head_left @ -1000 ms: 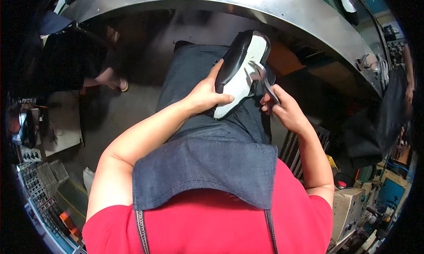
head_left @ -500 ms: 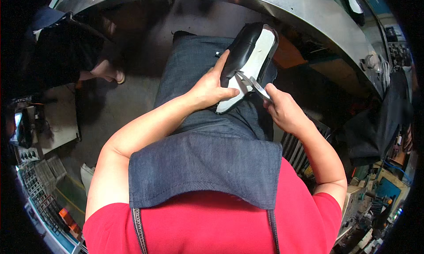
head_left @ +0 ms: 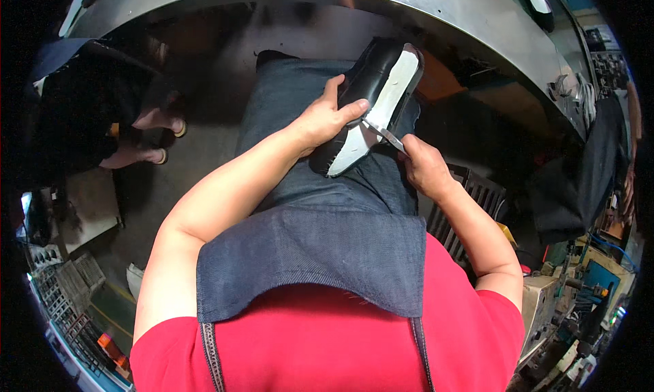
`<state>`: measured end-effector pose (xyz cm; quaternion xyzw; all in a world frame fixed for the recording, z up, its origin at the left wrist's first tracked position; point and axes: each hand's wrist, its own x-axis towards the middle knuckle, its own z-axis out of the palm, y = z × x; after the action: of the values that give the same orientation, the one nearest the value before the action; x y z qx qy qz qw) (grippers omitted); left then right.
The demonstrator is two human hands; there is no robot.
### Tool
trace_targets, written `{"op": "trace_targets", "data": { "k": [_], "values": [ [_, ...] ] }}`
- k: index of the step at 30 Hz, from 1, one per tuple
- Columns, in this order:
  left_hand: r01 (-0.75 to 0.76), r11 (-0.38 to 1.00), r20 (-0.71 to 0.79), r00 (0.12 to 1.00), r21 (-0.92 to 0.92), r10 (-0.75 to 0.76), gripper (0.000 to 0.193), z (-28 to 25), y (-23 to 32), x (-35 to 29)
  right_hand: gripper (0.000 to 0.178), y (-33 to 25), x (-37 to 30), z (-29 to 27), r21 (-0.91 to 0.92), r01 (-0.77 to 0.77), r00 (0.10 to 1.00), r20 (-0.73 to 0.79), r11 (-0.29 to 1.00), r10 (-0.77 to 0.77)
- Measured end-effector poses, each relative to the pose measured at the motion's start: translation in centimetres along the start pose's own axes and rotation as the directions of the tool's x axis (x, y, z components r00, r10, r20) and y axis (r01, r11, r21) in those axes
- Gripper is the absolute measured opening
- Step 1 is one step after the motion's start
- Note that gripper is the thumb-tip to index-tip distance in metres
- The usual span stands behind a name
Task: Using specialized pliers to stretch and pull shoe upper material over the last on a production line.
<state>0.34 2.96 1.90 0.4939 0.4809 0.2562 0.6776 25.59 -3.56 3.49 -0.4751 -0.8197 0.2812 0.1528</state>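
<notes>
A black leather shoe upper on a last lies sole up across my lap; the shoe (head_left: 371, 72) has a white insole (head_left: 390, 96) showing along its length. My left hand (head_left: 320, 123) grips its left side, the thumb pressed on the leather edge beside the insole. In my right hand (head_left: 427, 166) are silver metal pliers (head_left: 390, 136), whose jaws meet the leather edge close to my left thumb. My right fingers wrap the handles, which are mostly hidden. Whether the jaws pinch the leather is too small to tell.
A denim apron (head_left: 300, 85) covers my lap under the shoe. Beyond my knees curves a metal bench (head_left: 470, 27). Another person's feet (head_left: 160, 126) stand at the left. Dark cloth (head_left: 575, 177) hangs at the right, above machinery (head_left: 589, 303). A slatted stool (head_left: 477, 201) is by my right forearm.
My left thumb has moved from the lower insole up to the leather edge by the plier jaws. The pliers' handles, spread before, are now closer together. The shoe has shifted slightly left.
</notes>
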Motion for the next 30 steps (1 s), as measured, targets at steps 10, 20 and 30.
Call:
{"op": "trace_targets", "data": {
  "k": [10, 20, 30],
  "values": [
    [-0.032, 0.926, -0.116, 0.990, 0.376, 0.082, 0.098, 0.9, 0.3, 0.9, 0.022, -3.5, -0.6, -2.0, 0.279, -0.225, 0.959, -0.104, 0.934, 0.262],
    [-0.069, 0.932, -0.089, 0.990, 0.356, 0.107, 0.105, 1.0, 1.2, 0.0, 0.015, -2.3, 2.2, 0.4, 0.234, -0.190, 0.950, -0.200, 0.954, 0.238],
    [-0.148, 0.988, 0.113, 0.982, -0.039, 0.151, 0.108, -1.0, -1.2, -3.6, 0.031, -5.3, -1.2, -3.2, 0.372, -0.450, 0.884, 0.314, 0.812, 0.346]
  ]
}}
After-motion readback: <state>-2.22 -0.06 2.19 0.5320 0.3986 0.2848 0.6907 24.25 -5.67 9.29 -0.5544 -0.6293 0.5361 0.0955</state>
